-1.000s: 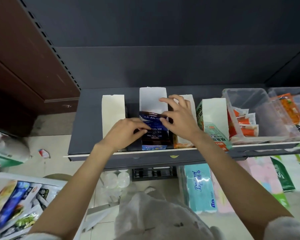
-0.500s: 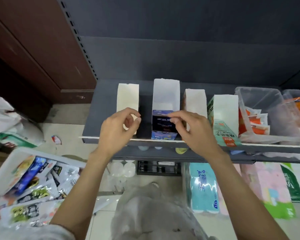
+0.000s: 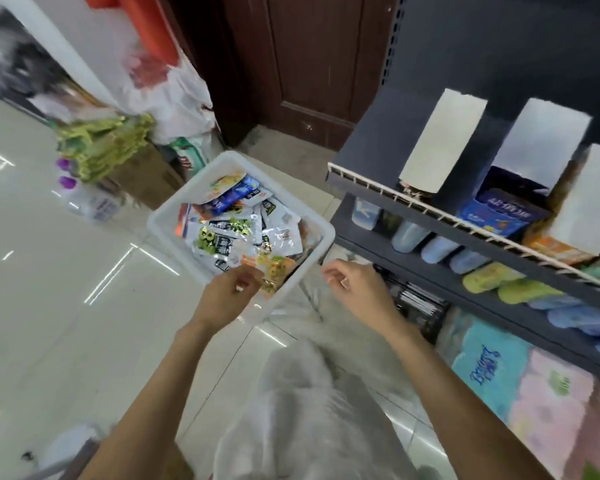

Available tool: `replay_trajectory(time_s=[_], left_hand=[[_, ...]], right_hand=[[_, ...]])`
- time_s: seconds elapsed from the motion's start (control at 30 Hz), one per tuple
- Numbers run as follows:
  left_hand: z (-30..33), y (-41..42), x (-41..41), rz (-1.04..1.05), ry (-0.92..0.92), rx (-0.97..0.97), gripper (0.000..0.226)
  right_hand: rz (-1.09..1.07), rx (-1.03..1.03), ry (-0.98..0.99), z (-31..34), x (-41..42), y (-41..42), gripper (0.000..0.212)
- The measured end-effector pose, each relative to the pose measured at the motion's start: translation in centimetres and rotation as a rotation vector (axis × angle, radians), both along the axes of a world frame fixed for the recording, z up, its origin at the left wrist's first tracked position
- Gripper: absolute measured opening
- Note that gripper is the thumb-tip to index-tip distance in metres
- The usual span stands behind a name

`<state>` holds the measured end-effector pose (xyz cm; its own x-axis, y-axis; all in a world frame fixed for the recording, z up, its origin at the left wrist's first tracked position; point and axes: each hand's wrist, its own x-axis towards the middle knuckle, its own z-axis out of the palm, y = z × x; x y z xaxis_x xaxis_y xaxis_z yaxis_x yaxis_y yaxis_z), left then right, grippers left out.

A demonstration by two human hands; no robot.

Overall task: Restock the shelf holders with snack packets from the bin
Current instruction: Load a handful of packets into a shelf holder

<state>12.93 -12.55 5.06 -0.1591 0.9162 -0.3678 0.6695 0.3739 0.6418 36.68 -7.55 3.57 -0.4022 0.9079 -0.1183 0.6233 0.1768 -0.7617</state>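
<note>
Both hands have left the shelf holders; view swung left to the floor. White bin (image 3: 174, 216) of snack packets (image 3: 236, 233) sits left of the shelf (image 3: 378, 140). Left hand (image 3: 227, 294) over its near rim, fingers curled, grip unclear. Right hand (image 3: 355, 289) just right, loose, empty. Holders (image 3: 442, 140) far right.
</note>
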Motion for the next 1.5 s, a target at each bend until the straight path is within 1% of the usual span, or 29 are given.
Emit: replay_trajectory(time_s=[0.1, 0.2, 0.27, 0.33, 0.4, 0.47, 0.53, 0.6, 0.73, 0.83, 0.93, 1.0, 1.13, 1.23, 1.27, 1.33, 1.4, 1.5], left_hand=[[-1.7, -0.5, -3.5, 0.050, 0.136, 0.102, 0.017], [-2.9, 0.9, -6.4, -0.010, 0.265, 0.191, 0.025], [-3.9, 2.4, -8.5, -0.068, 0.332, 0.182, 0.029], [-5.2, 4.3, -10.8, -0.143, 0.379, 0.124, 0.040], [-6.4, 6.4, -12.7, -0.227, 0.415, 0.066, 0.052], [-7.2, 8.3, -14.1, -0.289, 0.431, 0.057, 0.059], [-7.8, 9.8, -15.2, -0.330, 0.445, 0.061, 0.064], [-8.4, 10.9, -16.0, -0.385, 0.484, 0.039, 0.066], [-9.0, 12.0, -16.8, -0.428, 0.551, 0.004, 0.068], [-8.9, 12.6, -16.7, -0.499, 0.617, -0.002, 0.063], [-9.0, 13.1, -16.6, -0.590, 0.637, 0.022, 0.057], [-9.0, 13.4, -16.8, -0.589, 0.610, 0.018, 0.054], [-8.9, 13.7, -17.4, -0.571, 0.522, -0.013, 0.047], [-8.1, 13.8, -18.0, -0.512, 0.353, -0.019, 0.030], [-7.9, 13.8, -18.4, -0.487, 0.296, -0.023, 0.025], [-7.4, 14.0, -19.2, -0.436, 0.192, -0.040, 0.017], [-6.7, 14.2, -19.8, -0.405, 0.110, -0.050, 0.018], [-5.8, 14.2, -20.3, -0.347, -0.017, -0.035, 0.022]], right_hand=[[0.107, -0.010, -0.086, -1.0, -4.3, 0.5, 0.023], [0.160, -0.007, -0.223, -2.4, -8.2, 1.8, 0.028], [0.172, -0.003, -0.304, -3.6, -10.7, 2.8, 0.033], [0.169, 0.000, -0.385, -4.8, -12.9, 3.8, 0.045], [0.133, 0.000, -0.458, -5.7, -15.0, 4.7, 0.055], [0.067, -0.003, -0.484, -6.4, -16.7, 5.6, 0.059], [0.023, 0.015, -0.490, -6.9, -18.3, 6.6, 0.058], [0.025, 0.053, -0.483, -7.1, -19.7, 7.8, 0.054], [0.130, 0.127, -0.491, -7.2, -22.2, 9.8, 0.049], [0.175, 0.136, -0.596, -7.6, -23.6, 10.6, 0.046], [0.156, 0.127, -0.717, -8.2, -23.9, 10.8, 0.044], [0.151, 0.144, -0.721, -8.6, -23.8, 10.9, 0.043], [0.118, 0.129, -0.659, -8.6, -24.2, 11.7, 0.038], [0.168, 0.083, -0.682, -8.4, -23.8, 12.1, 0.024], [0.178, 0.043, -0.662, -8.3, -23.4, 12.0, 0.018], [0.128, -0.094, -0.534, -7.9, -22.0, 11.6, 0.012], [-0.010, -0.216, -0.365, -6.9, -20.1, 10.9, 0.011], [-0.269, -0.229, -0.171, -4.8, -17.1, 9.5, 0.012]])
